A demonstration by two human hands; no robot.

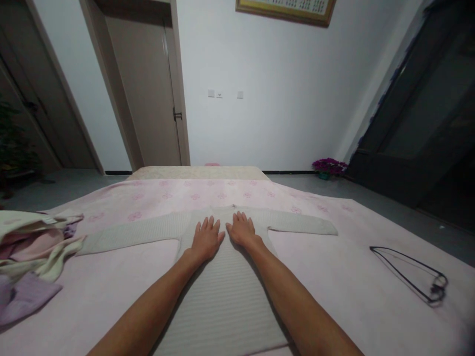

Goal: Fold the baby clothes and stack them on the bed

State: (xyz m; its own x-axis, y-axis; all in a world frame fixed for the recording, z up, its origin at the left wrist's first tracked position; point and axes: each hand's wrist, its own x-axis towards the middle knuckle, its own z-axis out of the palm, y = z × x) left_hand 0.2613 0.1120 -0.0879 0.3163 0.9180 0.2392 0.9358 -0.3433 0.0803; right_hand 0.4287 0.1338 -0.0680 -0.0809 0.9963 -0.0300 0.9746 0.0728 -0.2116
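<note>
A pale grey ribbed sweater (230, 291) lies spread flat, its two sleeves stretched out to the left and right and its neckline at the far end. My left hand (206, 238) rests palm down on the upper chest, fingers extended. Close beside it, my right hand (242, 229) lies flat on the fabric near the collar, fingers stretched out and the thumb apart. Neither hand grips the cloth. My forearms cover part of the sweater's side edges.
Under the sweater is a pink flowered sheet (122, 291). A pile of crumpled clothes (33, 247) touches the left cuff. A black wire hanger (408, 274) lies at the right. Beyond stand a door (144, 89), a white wall and purple flowers (329, 166) on the floor.
</note>
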